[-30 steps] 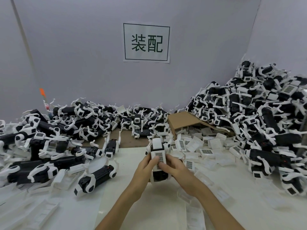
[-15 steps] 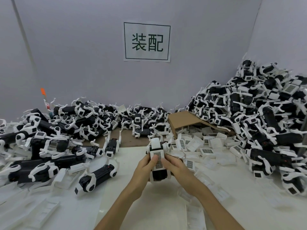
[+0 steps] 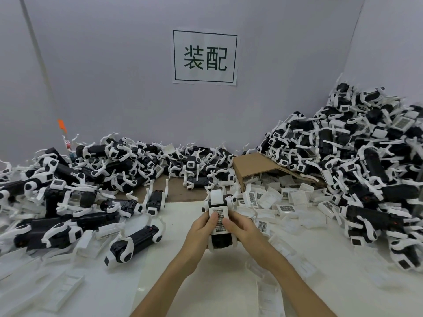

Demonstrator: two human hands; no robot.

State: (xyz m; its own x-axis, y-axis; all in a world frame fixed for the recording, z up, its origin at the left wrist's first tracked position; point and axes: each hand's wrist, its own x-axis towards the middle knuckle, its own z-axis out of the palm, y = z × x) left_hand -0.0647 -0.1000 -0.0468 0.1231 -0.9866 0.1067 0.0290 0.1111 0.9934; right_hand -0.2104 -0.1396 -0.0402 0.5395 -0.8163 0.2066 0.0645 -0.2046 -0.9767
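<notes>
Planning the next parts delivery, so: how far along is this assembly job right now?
Done, apparently: the right pile, where several units show grille covers. In hand: the left hand and right hand grip one black-and-white unit, thumbs on its white grille cover. Left: the left pile of mostly bare black bodies, plus loose covers by the cardboard box. Plenty remains.

Head view, sole camera, wide-angle: worn at head height, facing forward and down over the table (image 3: 219,284) toward the back wall (image 3: 114,76) and its sign (image 3: 204,57). Nearest, at close range just below centre: left hand (image 3: 201,228), right hand (image 3: 243,229), black-and-white unit (image 3: 219,216) between them.
</notes>
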